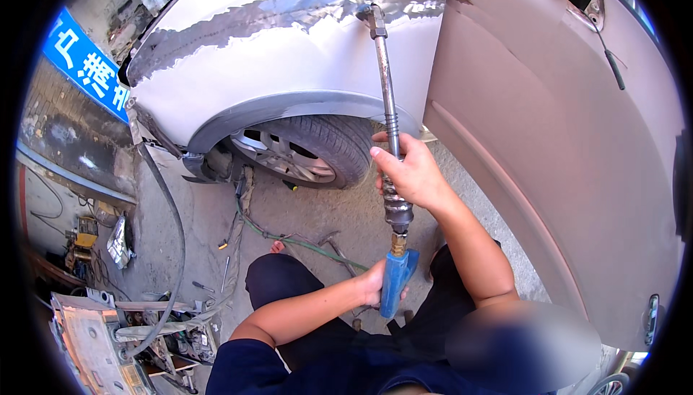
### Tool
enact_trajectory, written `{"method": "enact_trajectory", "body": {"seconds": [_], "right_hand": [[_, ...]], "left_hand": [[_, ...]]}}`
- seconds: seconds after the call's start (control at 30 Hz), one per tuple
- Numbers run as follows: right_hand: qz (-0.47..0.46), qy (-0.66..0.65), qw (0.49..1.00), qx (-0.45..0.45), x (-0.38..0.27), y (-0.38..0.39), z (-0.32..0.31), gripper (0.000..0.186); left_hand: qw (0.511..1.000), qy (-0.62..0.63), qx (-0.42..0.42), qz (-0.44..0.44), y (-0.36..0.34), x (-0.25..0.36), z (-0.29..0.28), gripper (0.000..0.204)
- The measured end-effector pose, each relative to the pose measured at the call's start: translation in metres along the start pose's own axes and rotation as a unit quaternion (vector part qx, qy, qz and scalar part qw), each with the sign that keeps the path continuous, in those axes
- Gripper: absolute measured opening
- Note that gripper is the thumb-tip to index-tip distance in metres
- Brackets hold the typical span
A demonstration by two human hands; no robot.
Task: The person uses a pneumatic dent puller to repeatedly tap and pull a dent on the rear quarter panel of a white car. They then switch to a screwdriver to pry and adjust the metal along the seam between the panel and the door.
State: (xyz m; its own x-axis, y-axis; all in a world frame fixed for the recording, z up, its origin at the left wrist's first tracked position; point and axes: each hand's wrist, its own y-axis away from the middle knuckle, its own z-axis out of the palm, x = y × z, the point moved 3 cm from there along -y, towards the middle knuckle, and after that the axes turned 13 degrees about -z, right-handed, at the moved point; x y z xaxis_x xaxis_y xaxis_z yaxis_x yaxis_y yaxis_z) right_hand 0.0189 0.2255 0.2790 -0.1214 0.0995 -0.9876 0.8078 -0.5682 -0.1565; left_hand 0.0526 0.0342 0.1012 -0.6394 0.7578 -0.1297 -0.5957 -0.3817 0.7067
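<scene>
A long slide hammer runs from the white car fender down toward my body. Its far tip touches the fender in a band of bare, scraped metal above the wheel arch. My left hand is closed around its blue handle, partly hidden behind it. Farther up the tool, my right hand wraps around the dark ribbed metal sliding weight where it meets the chrome shaft. The front tyre sits under the arch, just beyond my right hand.
At right stands the open pinkish car door. A green hose and a hammer lie on the concrete between my legs and the wheel. A grey cable hangs at left, near a cluttered cart. A blue banner is behind.
</scene>
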Motion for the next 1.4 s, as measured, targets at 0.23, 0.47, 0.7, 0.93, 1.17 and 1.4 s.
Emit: {"method": "enact_trajectory", "body": {"seconds": [0.23, 0.47, 0.7, 0.93, 1.17, 1.4], "right_hand": [[0.009, -0.011, 1.0, -0.003, -0.004, 0.001, 0.002, 0.042], [0.02, -0.127, 0.992, 0.003, -0.024, -0.05, -0.008, 0.029], [0.046, -0.156, 0.986, 0.031, 0.009, 0.007, 0.006, 0.018], [-0.022, -0.028, 0.999, -0.034, 0.008, -0.009, -0.004, 0.028], [0.112, -0.309, 0.944, -0.022, -0.016, -0.047, 0.005, 0.045], [0.077, -0.385, 0.917, -0.066, -0.003, -0.051, 0.009, 0.048]], "left_hand": [[0.999, -0.018, -0.023, 0.026, -0.007, 0.0, -0.007, 0.048], [0.999, -0.019, -0.015, 0.027, -0.005, 0.0, 0.003, 0.05], [0.997, -0.013, 0.023, 0.066, 0.002, -0.012, 0.002, 0.05], [0.997, -0.026, 0.021, 0.069, 0.007, -0.004, 0.0, 0.051], [0.996, -0.025, 0.021, 0.077, 0.001, -0.003, -0.008, 0.052], [0.997, 0.002, 0.001, 0.073, -0.007, 0.003, -0.018, 0.046]]}}
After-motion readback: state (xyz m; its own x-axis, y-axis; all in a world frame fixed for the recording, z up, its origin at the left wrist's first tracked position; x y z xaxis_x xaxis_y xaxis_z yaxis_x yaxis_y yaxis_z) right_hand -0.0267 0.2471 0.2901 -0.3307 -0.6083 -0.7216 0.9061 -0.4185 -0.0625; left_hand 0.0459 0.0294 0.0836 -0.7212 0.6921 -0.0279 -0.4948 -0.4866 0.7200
